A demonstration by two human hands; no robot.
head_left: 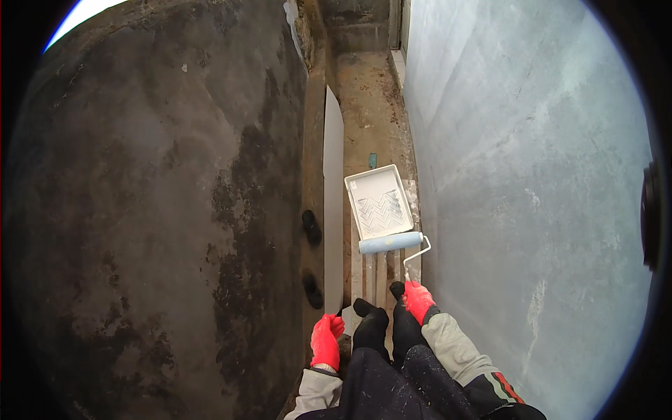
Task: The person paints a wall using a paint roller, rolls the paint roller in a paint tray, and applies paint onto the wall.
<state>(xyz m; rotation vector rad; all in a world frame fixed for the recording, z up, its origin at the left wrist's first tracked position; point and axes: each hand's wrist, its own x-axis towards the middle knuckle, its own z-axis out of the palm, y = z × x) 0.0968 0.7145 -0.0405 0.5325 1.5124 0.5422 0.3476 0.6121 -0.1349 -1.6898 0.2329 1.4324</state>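
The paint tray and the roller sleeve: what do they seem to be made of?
Paint tray: probably moulded white plastic, given its ribbed zigzag floor and smooth rim. Roller sleeve: apparently soft pale blue fabric or foam, matte, on a thin bent wire frame held by the right hand.

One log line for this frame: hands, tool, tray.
right hand: grips paint roller | roller: at tray near edge | left hand: empty, by white board
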